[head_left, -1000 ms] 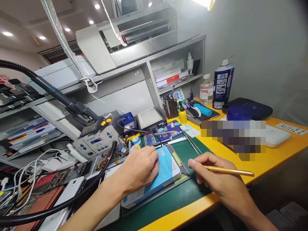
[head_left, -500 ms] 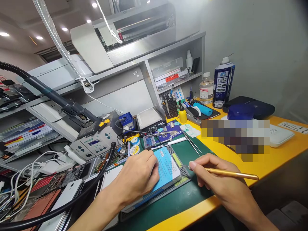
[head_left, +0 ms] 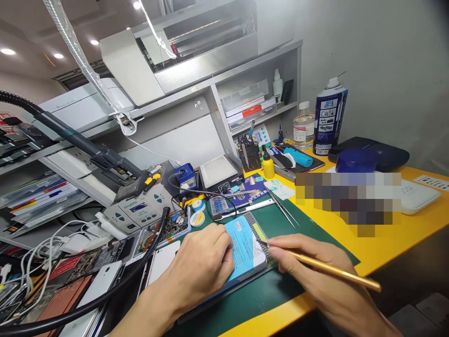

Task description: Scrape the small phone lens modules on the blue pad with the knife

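A flat slab with a blue, printed face and a white corner (head_left: 242,250) lies tilted on a dark perforated plate (head_left: 250,220) on the green mat (head_left: 280,290). My left hand (head_left: 206,257) rests on the slab's near left part, its fingers curled in; whatever lies inside them is hidden. Pinched pen-fashion in my right hand (head_left: 308,262) is a slim gold-handled tool (head_left: 333,273). Its thin tip is at the slab's white corner, close to the edge; I cannot tell whether it touches.
Tweezers (head_left: 280,203) and a white pen-like tool (head_left: 245,209) lie beyond the slab. A yellow bottle (head_left: 268,166) stands behind them. At left are a soldering station (head_left: 142,208), a black hose (head_left: 140,267) and several phones. A spray can (head_left: 329,119) stands at right.
My right hand has shifted slightly left, bringing the tool's tip to the slab's corner and lowering the handle's back end. My left hand has stayed nearly in place.
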The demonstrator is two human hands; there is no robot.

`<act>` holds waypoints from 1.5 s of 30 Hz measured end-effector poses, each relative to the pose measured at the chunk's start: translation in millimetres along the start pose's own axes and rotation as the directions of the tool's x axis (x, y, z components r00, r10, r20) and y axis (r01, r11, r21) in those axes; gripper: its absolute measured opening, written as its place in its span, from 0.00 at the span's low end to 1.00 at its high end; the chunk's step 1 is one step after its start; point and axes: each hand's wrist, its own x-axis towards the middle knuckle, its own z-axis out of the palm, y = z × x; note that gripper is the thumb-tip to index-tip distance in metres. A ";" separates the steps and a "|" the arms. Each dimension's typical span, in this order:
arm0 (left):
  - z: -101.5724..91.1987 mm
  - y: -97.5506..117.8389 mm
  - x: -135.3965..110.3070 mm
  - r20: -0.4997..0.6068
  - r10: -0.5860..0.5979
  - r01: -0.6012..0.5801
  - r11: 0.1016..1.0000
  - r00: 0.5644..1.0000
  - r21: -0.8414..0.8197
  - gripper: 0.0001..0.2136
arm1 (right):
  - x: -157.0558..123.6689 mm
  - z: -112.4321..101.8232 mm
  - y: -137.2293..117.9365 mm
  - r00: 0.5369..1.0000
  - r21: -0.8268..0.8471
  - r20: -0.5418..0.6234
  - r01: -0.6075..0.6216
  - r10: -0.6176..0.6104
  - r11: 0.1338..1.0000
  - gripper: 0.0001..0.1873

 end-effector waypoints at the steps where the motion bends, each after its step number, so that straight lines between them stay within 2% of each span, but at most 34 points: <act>1: 0.4 0.0 -0.2 0.000 -0.004 0.004 1.000 1.000 -0.004 0.07 | -1.8 2.0 0.9 0.999 0.000 0.017 0.040 -0.040 0.999 0.07; 7: -2.2 1.8 1.9 0.034 -0.070 0.071 0.996 0.997 -0.044 0.05 | -6.4 6.0 6.4 0.961 -0.040 0.108 0.261 -0.255 0.965 0.10; 9: -4.2 2.3 4.5 0.053 -0.098 0.101 0.994 0.994 -0.051 0.05 | -4.7 5.3 5.8 0.949 -0.063 0.118 0.302 -0.293 0.951 0.11; 16: -7.3 1.3 14.4 0.099 -0.164 0.169 0.984 0.982 -0.049 0.11 | -2.1 6.6 4.1 0.956 -0.076 0.126 0.275 -0.264 0.959 0.10; 20: -5.3 -1.3 18.3 0.136 -0.114 0.118 0.993 0.984 -0.029 0.09 | -3.6 7.2 6.4 0.962 -0.096 0.115 0.260 -0.249 0.961 0.11; 23: -4.2 -2.4 19.3 0.145 -0.088 0.089 0.996 0.986 -0.001 0.12 | -4.2 6.7 7.8 0.962 -0.110 0.105 0.264 -0.253 0.958 0.10; 30: -1.9 0.1 17.1 0.113 -0.028 0.024 0.999 0.993 0.036 0.12 | -3.8 6.7 10.7 0.933 -0.122 0.145 0.347 -0.329 0.930 0.10; 40: -2.1 0.8 16.2 0.091 0.024 -0.026 1.000 0.996 0.016 0.11 | -0.8 6.3 2.9 0.905 -0.120 0.094 0.423 -0.414 0.898 0.11; 45: -6.0 2.8 8.4 0.069 0.014 -0.012 0.999 0.998 -0.034 0.10 | -3.3 6.7 9.0 0.920 -0.133 0.111 0.388 -0.376 0.912 0.11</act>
